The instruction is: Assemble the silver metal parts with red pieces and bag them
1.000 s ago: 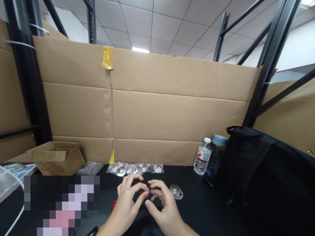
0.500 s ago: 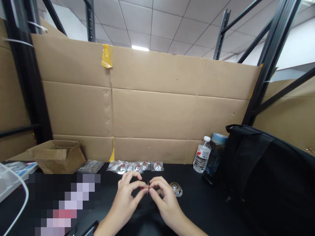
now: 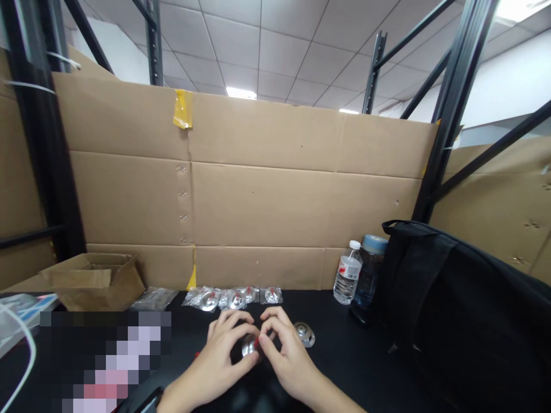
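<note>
Between my two hands is a small round shiny metal disc with a red part on it. My left hand curls round the disc, thumb below and fingers above, gripping its edge. My right hand has thumb and forefinger pinched together at the red part on the disc's right side. Just beyond my right hand lies a second metal disc with holes in it, flat on the black table. A bit of something red shows by my left wrist, too small to name.
Several clear-bagged metal discs line the cardboard wall. An open cardboard box and an empty-looking plastic bag stand at left. A water bottle, a blue-lidded bottle and a black bag are at right.
The disc has turned from edge-on to showing its face. My left hand has spread further around it. The camera view has tilted up and shifted slightly right.
</note>
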Tool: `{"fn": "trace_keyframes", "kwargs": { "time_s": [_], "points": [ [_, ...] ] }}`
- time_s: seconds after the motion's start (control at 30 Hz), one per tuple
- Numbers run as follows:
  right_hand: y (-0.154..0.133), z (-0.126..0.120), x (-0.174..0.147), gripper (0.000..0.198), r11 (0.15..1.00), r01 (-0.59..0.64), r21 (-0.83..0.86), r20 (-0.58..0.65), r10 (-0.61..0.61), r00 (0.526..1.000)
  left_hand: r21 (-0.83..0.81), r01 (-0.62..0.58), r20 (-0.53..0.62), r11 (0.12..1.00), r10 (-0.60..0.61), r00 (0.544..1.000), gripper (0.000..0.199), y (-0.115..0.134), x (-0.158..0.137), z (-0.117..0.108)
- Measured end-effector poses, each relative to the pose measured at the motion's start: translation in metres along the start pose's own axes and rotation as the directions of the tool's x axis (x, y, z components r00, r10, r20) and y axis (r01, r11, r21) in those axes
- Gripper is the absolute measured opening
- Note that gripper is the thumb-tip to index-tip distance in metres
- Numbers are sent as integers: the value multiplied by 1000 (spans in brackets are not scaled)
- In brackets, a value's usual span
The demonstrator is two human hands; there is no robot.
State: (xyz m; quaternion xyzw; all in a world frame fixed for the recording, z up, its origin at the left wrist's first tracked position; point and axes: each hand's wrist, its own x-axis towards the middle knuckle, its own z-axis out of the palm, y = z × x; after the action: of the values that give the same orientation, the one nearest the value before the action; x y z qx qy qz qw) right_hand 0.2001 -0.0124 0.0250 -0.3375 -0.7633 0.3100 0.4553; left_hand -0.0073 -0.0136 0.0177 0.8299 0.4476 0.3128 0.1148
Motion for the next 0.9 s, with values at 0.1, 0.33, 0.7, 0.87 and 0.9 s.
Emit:
{"fn": "trace_keyframes", "kwargs": {
  "time_s": [0.1, 0.33, 0.7, 0.87, 0.9],
  "points": [
    [0, -8, 2, 15, 996, 43, -83, 12, -42, 999, 26, -12, 41, 1000, 11, 999, 28, -3, 1, -1],
    [4, -11, 2, 5, 922, 168, -348, 252, -80, 964, 80, -44, 68, 996, 38, 997, 33, -41, 9, -32],
    [37, -92, 15, 43, 785, -2, -619, 252, 201, 947, 142, 92, 468, 986, -148, 871, 16, -66, 4, -65],
    [53, -110, 9, 41, 804, -115, -583, 273, 328, 905, 171, 103, 424, 980, -168, 890, 11, -64, 6, -60],
    [54, -109, 9, 42, 808, -127, -576, 258, 327, 909, 173, 108, 420, 979, -172, 891, 10, -65, 6, -60]
  ]
}}
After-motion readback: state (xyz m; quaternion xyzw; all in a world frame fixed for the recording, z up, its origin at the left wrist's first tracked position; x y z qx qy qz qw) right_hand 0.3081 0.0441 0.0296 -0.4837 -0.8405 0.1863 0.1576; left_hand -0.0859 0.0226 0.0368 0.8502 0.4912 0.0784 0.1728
